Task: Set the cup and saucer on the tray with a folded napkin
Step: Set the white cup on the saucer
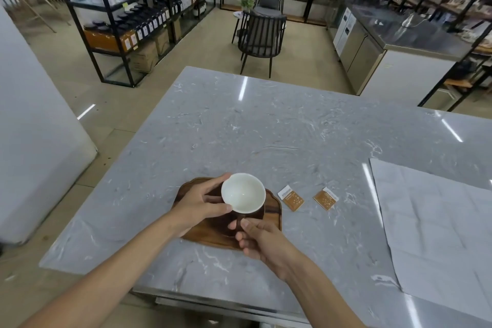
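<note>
Single view only, head-worn, wide-angle. It looks forward and steeply down from above the near edge of the grey marble counter (pixel 266 128). Both forearms enter from the bottom edge; left hand (pixel 198 204) and right hand (pixel 262 238) sit low-centre in frame, close to the lens. Counter fills the middle and right, its far edge running across mid-frame. Beyond it, the upper part takes in floor, a dark chair (pixel 262 34) and black shelving racks (pixel 138 8), small and far. Straight lines bow toward the frame edges. No second view for overlap.

Left hand (pixel 198 205), right hand (pixel 262 241) gripping.
</note>
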Motion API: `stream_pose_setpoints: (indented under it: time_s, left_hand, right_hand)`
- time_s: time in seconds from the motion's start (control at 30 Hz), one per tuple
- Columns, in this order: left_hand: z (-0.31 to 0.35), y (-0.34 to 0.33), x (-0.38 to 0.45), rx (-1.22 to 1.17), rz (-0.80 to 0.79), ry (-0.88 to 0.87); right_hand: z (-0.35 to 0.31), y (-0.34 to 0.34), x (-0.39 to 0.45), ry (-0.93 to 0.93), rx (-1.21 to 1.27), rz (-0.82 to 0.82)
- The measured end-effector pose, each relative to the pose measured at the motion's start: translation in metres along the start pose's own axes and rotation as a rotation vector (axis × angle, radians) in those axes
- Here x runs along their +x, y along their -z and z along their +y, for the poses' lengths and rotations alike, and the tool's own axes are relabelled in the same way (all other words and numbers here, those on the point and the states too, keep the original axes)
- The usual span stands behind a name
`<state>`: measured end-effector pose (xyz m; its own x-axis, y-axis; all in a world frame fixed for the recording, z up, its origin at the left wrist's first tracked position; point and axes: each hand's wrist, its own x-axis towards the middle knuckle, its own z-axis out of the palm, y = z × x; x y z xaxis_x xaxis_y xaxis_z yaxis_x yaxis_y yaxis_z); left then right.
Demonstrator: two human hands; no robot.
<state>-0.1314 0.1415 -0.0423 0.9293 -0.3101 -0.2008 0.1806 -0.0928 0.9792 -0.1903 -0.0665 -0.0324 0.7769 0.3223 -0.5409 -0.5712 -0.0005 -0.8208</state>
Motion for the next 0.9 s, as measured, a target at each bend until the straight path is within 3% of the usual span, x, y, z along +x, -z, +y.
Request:
stream_pose_setpoints:
  time_s: [0.63,0.7,0.83,0.9]
  left_hand:
    - [-0.011,0.015,-0.008,0.122,-0.058,-0.023]
    - [-0.013,0.016,-0.009,0.129,-0.056,-0.023]
    - [-0.015,0.015,-0.010,0.136,0.000,-0.040]
    - [-0.015,0.013,-0.011,0.147,0.007,-0.053]
  right_hand:
    - [0.015,-0.010,0.008,0.001,-0.049,0.029]
    - [0.018,-0.008,0.008,0.061,-0.136,0.116]
    - [0.018,0.008,0.013,0.359,-0.398,0.582]
    - [0.013,0.015,0.017,0.444,-0.382,0.659]
